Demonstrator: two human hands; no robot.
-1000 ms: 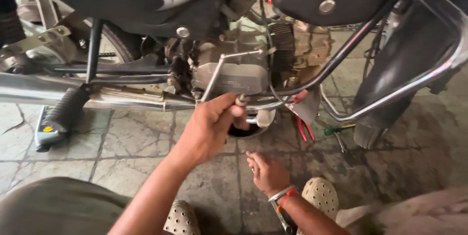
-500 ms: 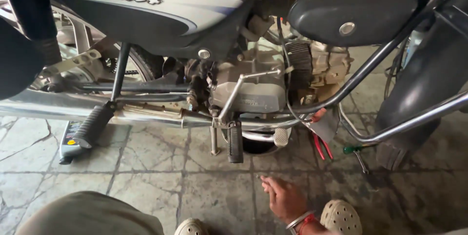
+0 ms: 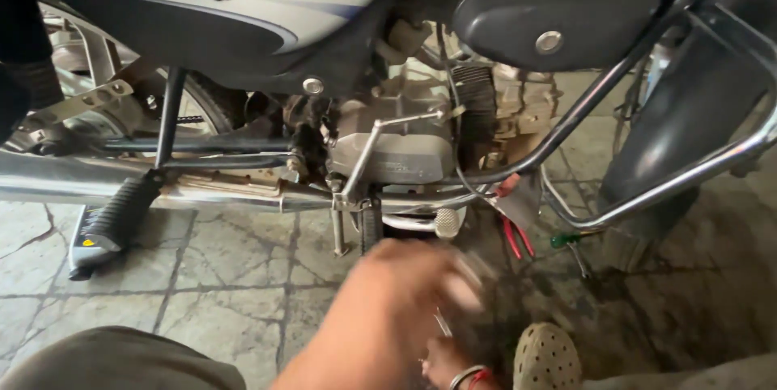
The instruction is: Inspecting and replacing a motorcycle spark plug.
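Footrest (image 3: 109, 220) far left, under the exhaust pipe (image 3: 202, 192). Kick lever (image 3: 380, 143) slanting up-right across the engine (image 3: 396, 147). Left hand (image 3: 396, 309) blurred below, grip unclear; right hand (image 3: 445, 362) mostly hidden, grip unclear.

2 hands (image 3: 388, 317), 1 motorcycle (image 3: 243, 18)

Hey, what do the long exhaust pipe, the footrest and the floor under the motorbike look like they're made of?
Exhaust pipe: looks like chromed metal, bright and mirror-like, with rusty brown patches near the engine.
Footrest: apparently black rubber, matte with ribbed grooves.
Floor: seems to be stone or cement tiles, grey and mottled, with dark joints and a crack, stained darker under the engine.
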